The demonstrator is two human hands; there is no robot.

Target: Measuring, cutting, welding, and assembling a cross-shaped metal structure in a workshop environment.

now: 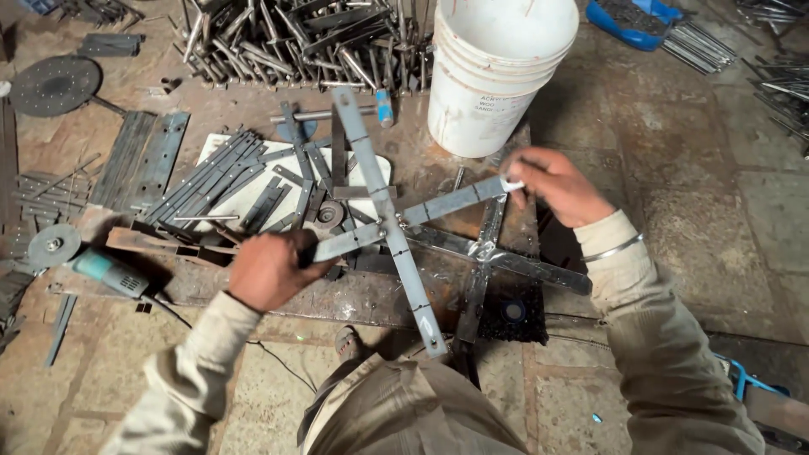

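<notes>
Left hand (268,271) & right hand (552,185) grip steel cross (389,226)

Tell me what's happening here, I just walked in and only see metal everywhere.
A person holds up a cross of two flat metal strips, joined where they cross. The left hand grips one end and the right hand pinches the other. A second metal cross lies on the workbench beneath. An angle grinder rests at the left, a white bucket stands behind.
</notes>
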